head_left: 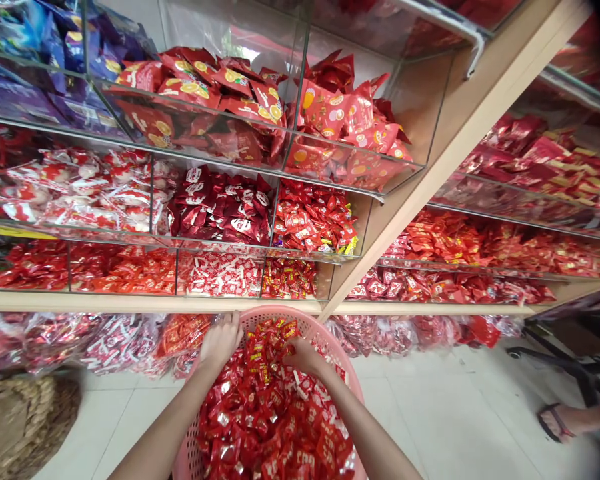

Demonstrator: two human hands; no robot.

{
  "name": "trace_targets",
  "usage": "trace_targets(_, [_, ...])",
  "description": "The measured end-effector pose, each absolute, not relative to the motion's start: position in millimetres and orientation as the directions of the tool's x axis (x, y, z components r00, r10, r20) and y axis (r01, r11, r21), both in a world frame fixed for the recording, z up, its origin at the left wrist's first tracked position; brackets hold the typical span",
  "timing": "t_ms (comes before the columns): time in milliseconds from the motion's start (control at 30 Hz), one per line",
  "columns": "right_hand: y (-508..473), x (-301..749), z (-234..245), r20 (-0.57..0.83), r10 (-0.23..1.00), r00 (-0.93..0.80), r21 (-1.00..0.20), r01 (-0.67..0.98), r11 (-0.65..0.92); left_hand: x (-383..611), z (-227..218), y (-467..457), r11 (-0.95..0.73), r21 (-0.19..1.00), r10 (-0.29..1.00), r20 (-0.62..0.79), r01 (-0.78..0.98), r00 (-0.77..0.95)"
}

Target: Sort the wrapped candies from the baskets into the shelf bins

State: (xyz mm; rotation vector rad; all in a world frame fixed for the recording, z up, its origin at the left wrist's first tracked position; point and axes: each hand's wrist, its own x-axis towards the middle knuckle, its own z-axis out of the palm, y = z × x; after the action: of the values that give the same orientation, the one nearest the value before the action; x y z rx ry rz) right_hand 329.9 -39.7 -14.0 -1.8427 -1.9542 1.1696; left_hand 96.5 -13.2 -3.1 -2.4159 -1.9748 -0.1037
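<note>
A round pink plastic basket (314, 328) sits low in front of me, heaped with small red-wrapped candies (270, 413). My left hand (221, 341) rests on the basket's far left rim, fingers curled over the edge. My right hand (303, 355) is down in the candy pile near the far side, fingers closed on a few of the red wrapped candies. Just beyond the basket stands a wooden shelf unit (145, 303) with clear dividers.
The shelf bins hold red, white and purple candy bags (220, 207) in tiers. Clear sacks of sweets (120, 343) lie under the bottom shelf. A woven basket (25, 420) stands at left on the pale tile floor. Another person's sandalled foot (555, 421) is at right.
</note>
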Motion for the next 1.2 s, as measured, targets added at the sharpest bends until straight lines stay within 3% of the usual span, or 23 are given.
trace_targets(200, [-37.6, 327.3, -21.4, -0.35, 0.933, -0.078, -0.615, 0.771, -0.167, 96.2, -4.2, -12.9, -0.198, 0.027, 0.979, 0.059, 0.98, 0.196])
trace_targets(400, [-35.1, 324.8, -33.3, -0.35, 0.928, -0.131, -0.704, 0.69, -0.168, 96.7, -4.7, -12.5, -0.199, 0.023, 0.978, 0.067, 0.98, 0.197])
trace_targets(533, [-33.3, 321.7, -30.0, -0.324, 0.944, -0.065, -0.675, 0.715, -0.183, 96.9, -5.5, -12.0, -0.196, 0.023, 0.979, 0.067, 0.98, 0.194])
trace_targets(667, [-22.7, 324.8, -4.0, -0.178, 0.984, -0.006, -0.623, 0.775, -0.108, 97.4, -6.3, -11.1, -0.198, 0.023, 0.978, 0.072, 0.98, 0.196])
trace_targets(900, [37.4, 340.6, 50.5, 0.136, 0.987, 0.08, -0.633, 0.774, 0.025, 97.1, -6.3, -10.5, -0.192, 0.04, 0.98, 0.068, 0.981, 0.189])
trace_targets(1067, [77.2, 342.5, 47.5, 0.173, 0.951, 0.255, -0.424, 0.891, -0.162, 95.8, -7.9, -10.9, -0.184, 0.029, 0.981, 0.074, 0.982, 0.182])
trace_targets(1200, [93.9, 334.7, 36.9, 0.04, 0.937, 0.347, -0.411, 0.86, -0.301, 95.2, -9.6, -10.8, -0.182, 0.021, 0.98, 0.081, 0.983, 0.18])
